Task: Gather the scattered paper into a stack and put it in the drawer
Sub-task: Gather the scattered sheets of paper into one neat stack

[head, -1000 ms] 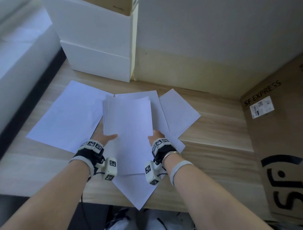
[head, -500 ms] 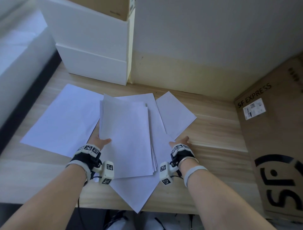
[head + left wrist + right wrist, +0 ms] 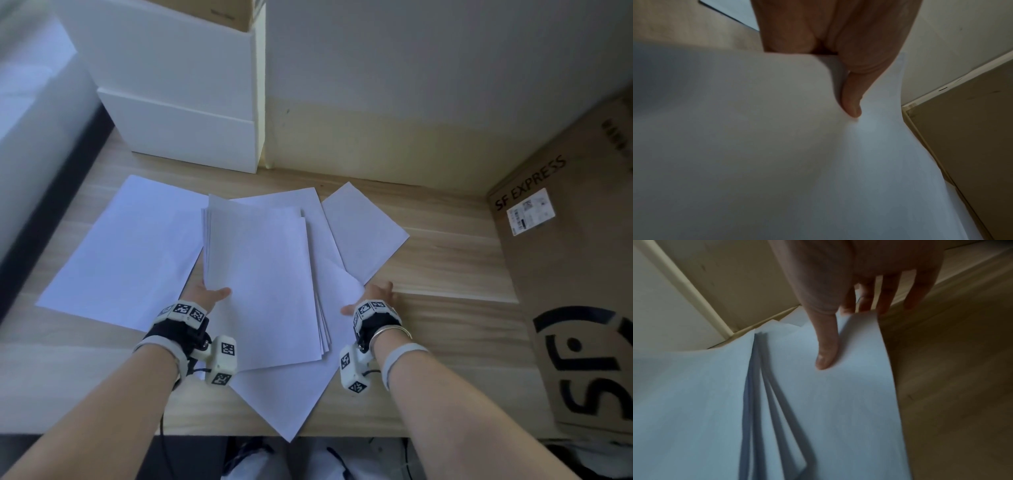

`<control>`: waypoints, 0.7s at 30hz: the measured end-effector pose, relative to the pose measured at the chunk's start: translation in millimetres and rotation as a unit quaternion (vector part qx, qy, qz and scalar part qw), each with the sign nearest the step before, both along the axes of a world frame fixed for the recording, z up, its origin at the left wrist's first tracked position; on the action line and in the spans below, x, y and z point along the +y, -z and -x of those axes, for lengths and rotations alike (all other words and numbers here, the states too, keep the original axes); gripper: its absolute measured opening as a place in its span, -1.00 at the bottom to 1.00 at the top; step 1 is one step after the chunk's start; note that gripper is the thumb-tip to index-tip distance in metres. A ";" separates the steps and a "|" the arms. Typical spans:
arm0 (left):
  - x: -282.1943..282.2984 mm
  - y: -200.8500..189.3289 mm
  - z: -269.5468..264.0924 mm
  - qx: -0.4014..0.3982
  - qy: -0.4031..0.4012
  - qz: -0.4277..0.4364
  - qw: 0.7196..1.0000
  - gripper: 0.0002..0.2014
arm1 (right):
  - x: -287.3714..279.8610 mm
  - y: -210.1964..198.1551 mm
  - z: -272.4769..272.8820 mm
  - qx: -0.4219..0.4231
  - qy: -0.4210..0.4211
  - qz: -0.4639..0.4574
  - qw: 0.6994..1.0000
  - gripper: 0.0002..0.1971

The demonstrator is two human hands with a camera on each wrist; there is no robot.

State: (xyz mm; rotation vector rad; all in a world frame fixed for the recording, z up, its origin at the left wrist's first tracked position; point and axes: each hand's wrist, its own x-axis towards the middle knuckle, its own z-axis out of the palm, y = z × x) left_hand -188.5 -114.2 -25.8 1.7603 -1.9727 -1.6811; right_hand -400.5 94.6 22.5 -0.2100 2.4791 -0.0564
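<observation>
A pale wood-grain counter (image 3: 445, 260) carries a flat brown cardboard box (image 3: 565, 291) at the right, white rectangular drawers (image 3: 178, 137) at the back, and thin smooth white paper: a large loose sheet (image 3: 126, 250) at the left and a smaller one (image 3: 363, 233) at the right. In the middle the left hand (image 3: 205, 296) holds a roughly squared stack (image 3: 260, 287) at its left edge, thumb on top and fingers hidden beneath. The right hand (image 3: 373, 298) pinches the edge of a sheet (image 3: 838, 402) lying under that stack, thumb pressed on top, fingers (image 3: 885, 293) nearly straight below.
</observation>
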 end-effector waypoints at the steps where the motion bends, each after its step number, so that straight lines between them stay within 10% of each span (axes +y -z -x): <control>1: 2.0 -3.5 0.4 -0.001 -0.001 -0.002 1.000 -0.39 | 1.1 0.2 2.4 -0.019 0.007 0.011 1.000 -0.39; 9: 2.1 -6.9 -0.9 0.017 0.001 -0.005 1.000 -0.36 | 13.5 -8.6 22.2 -0.002 0.289 0.213 0.933 -0.55; 17: 3.4 -10.7 -2.5 0.039 -0.004 0.005 0.999 -0.26 | 27.3 -6.0 19.9 -0.252 0.207 0.162 0.931 -0.34; 21: 2.9 -16.6 -1.1 0.033 -0.011 -0.007 0.999 -0.27 | 15.8 -7.2 22.9 -0.071 0.120 0.129 0.982 -0.51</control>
